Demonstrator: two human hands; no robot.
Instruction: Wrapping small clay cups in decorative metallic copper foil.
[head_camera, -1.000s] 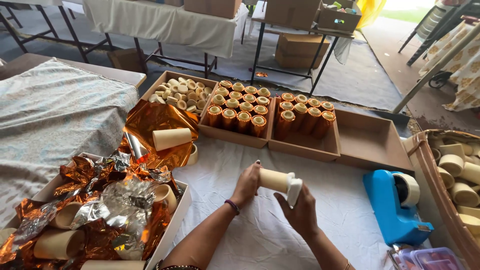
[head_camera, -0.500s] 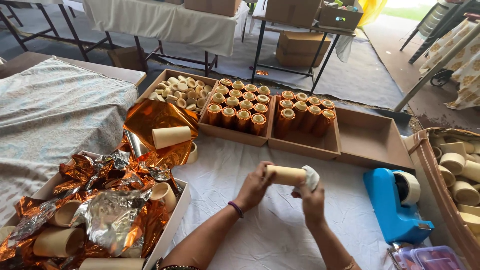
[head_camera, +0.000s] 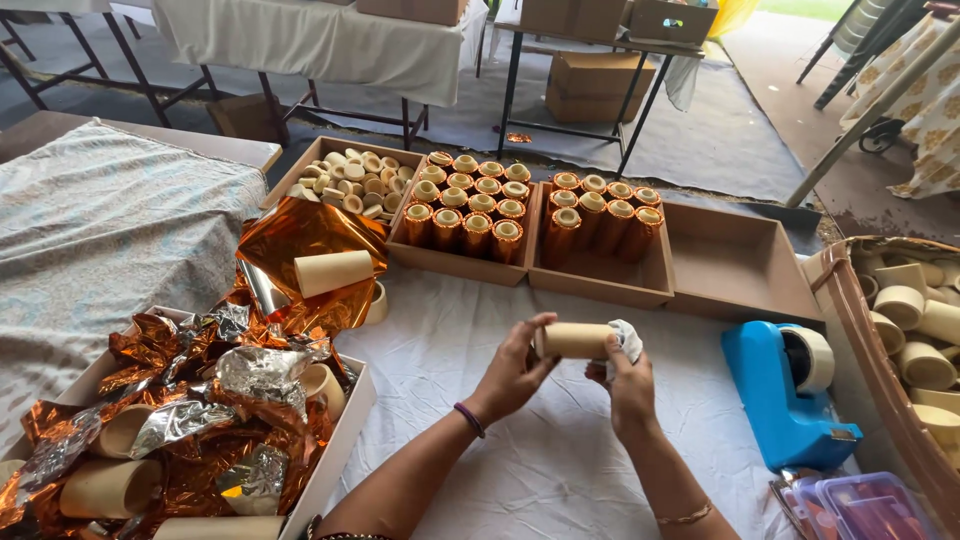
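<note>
- Left hand (head_camera: 513, 372): fingers curled closed around the left end of a plain cardboard tube (head_camera: 574, 340), held level above the middle of the white-covered table (head_camera: 560, 470).
- Right hand (head_camera: 628, 385): closed on a crumpled white cloth (head_camera: 626, 338) pressed against the tube's right end.
- Blue tape dispenser (head_camera: 785, 395): near the table's right edge, just right of the hands.
- Boxes of copper-wrapped tubes (head_camera: 535, 210): along the far edge, upright in rows.
- Box of crumpled foil (head_camera: 190, 420): at the near left corner, with bare tubes among the scraps.
- Copper foil sheet (head_camera: 310, 240): toward the left edge, a bare tube lying on it.
</note>
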